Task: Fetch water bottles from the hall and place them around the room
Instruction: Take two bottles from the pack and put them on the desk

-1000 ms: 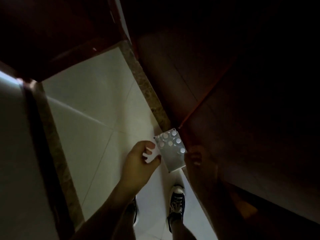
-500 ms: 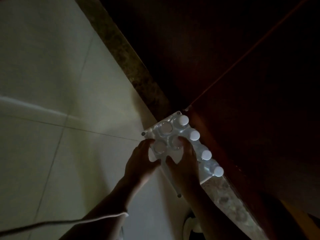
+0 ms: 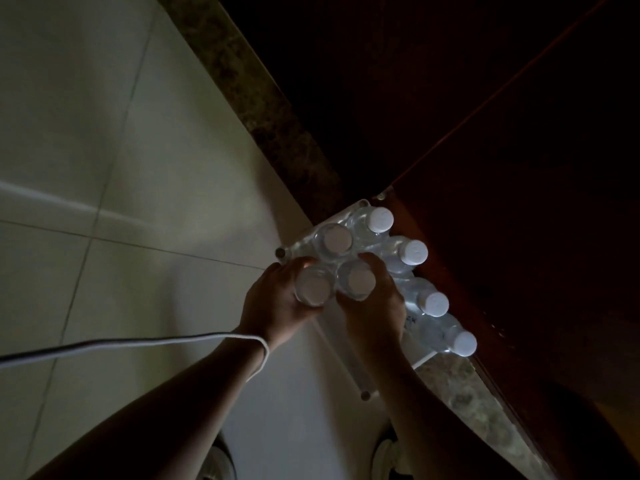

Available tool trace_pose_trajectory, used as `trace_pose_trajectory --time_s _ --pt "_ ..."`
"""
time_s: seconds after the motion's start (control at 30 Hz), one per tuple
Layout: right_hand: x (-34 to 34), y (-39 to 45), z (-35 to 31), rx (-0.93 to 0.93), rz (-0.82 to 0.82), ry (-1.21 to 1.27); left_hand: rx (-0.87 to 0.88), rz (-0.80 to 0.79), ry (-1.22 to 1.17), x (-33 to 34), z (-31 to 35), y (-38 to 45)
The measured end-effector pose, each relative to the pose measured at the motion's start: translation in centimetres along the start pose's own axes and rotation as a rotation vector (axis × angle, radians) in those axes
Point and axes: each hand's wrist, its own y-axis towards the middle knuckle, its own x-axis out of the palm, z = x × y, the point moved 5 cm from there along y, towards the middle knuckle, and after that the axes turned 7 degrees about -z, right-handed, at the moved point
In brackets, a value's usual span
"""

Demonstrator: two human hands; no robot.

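Looking down, you see the pale tiled floor (image 3: 121, 168) filling the left of the view, with a speckled stone border strip (image 3: 263, 109) running from far left to near right along a dark wooden wall (image 3: 467, 116) that takes up the right side. Against that wall, on the floor, sits a white tray (image 3: 341, 344) with small round feet at its corners.

On the tray stand the water bottles, all upright with white caps. Four of them line the wall side of the tray: the far bottle (image 3: 380, 219), the second bottle (image 3: 413, 252), the third bottle (image 3: 435, 303) and the near bottle (image 3: 464, 342). One more, the loose bottle (image 3: 335, 240), stands just left of the far one.

Your left hand (image 3: 273, 303) has its grip curled round the left bottle (image 3: 312, 289), fingers wrapped on its far side. Your right hand (image 3: 375, 306) grips the right bottle (image 3: 360, 281) the same way, thumb and fingers closed round its shoulder. These two bottles touch each other, between your hands. Whether they rest on the tray or are lifted you cannot tell.

A thin white cord (image 3: 138, 344) loops from the left edge across your left wrist. The toes of your shoes (image 3: 386, 455) show dimly at the near edge.
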Motion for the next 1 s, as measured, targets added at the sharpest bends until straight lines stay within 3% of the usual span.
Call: trace_pose_trajectory --time_s 0.2,0.37,0.5,0.63,0.77,1.0 --pt "-4.6 -4.2 -4.5 -0.07 -0.011 -0.034 0.022 0.052 -0.1 -5.9 3.9 -2.7" --pt "-12.0 -7.3 -13.5 -0.078 -0.104 0.062 0.01 0.07 -0.203 -15.8 10.7 -6.5" --pt "-20.6 -9.1 -23.9 -0.131 -0.102 0.247 -0.015 0.125 -0.277 -26.7 18.7 -10.5" --pt "-30.4 -11.8 -37.1 -0.229 -0.221 0.406 0.043 0.143 -0.407 -38.9 27.7 -15.0" --pt "-41.2 -16.6 -51.6 -0.436 -0.273 0.61 0.133 0.22 -0.542 -51.8 38.3 -20.4" --pt "-58.1 -27.8 -71.3 -0.782 -0.198 0.733 0.39 0.41 -0.633 -71.2 54.3 -31.2"
